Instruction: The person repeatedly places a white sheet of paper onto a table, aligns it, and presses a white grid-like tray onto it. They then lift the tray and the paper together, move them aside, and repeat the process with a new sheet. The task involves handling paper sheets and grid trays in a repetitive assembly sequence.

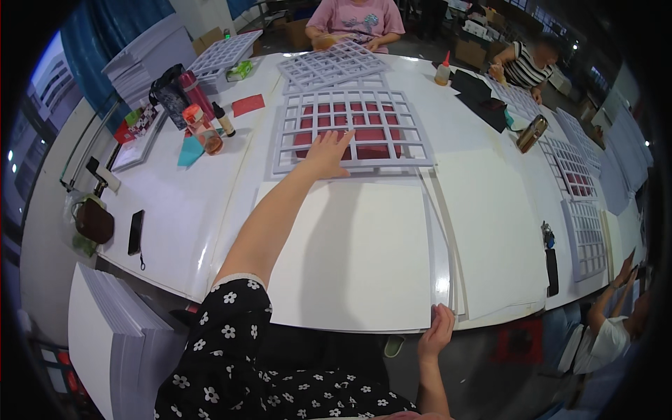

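My left hand point(327, 154) reaches forward with spread fingers and rests at the front left part of a pale grey lattice frame point(392, 163). Through its openings shows a dark red panel point(376, 136). A large white board point(385, 245) lies flat between me and the lattice, with my arm's shadow across it. At the board's near right corner, my right hand point(437, 333) has its fingers closed on the edge. Beyond the first lattice, another lattice frame point(332, 64) lies askew on the pile.
More white boards point(490, 238) lie at right, beside keys and a metal flask point(532, 133). Bottles point(203, 131) and a phone point(136, 232) are at left. Stacked boards point(119, 343) stand by my left side. Co-workers sit across the table and at right.
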The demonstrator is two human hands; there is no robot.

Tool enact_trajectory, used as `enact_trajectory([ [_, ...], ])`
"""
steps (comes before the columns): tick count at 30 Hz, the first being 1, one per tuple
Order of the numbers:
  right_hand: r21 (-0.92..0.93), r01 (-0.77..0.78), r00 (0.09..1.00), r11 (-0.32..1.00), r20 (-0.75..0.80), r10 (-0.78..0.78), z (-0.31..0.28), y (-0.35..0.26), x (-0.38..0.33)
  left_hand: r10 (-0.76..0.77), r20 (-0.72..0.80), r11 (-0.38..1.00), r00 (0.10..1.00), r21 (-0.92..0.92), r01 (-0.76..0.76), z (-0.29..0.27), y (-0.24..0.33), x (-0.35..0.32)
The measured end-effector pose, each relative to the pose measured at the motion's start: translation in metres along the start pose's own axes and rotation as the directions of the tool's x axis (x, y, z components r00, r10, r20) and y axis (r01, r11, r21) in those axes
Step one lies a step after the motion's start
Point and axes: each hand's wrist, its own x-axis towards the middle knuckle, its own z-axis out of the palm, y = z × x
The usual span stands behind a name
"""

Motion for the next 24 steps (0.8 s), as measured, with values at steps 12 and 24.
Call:
enact_trajectory([
  [12, 0.026, -0.010, 1.000, 1.000, 0.000, 0.010, -0.001, -0.006, 0.002, 0.045, 0.126, 0.999, 0.991, -0.017, -0.044, -0.026, 0.014, -0.002],
  [24, 0.027, 0.060, 0.998, 0.998, 0.004, -0.060, -0.002, -0.009, 0.005, 0.306, -0.080, 0.946, 0.949, -0.087, -0.313, -0.108, 0.030, -0.147],
])
